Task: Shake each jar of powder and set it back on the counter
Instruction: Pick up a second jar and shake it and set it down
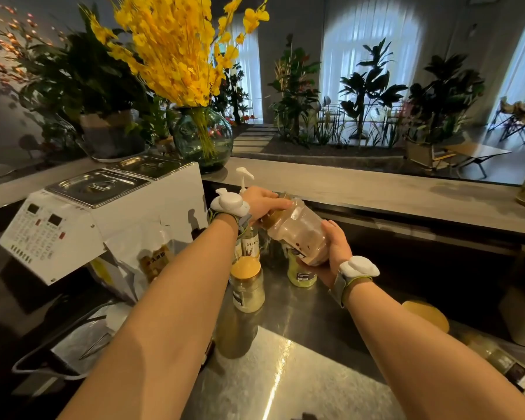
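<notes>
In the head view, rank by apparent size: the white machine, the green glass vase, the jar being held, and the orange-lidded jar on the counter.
1. White machine, clearly largest.
2. Green glass vase, though it stands farther back.
3. Held jar, tilted between left hand and right hand.
4. Orange-lidded jar. It looks close to the held jar, so that order is unsure.

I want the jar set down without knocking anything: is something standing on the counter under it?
Yes. The tilted clear plastic jar of brown powder, held by both hands, hangs above a green-powder jar; a gold-lidded pale-powder jar and a pump bottle stand just left. Bare steel counter lies nearer.
</notes>
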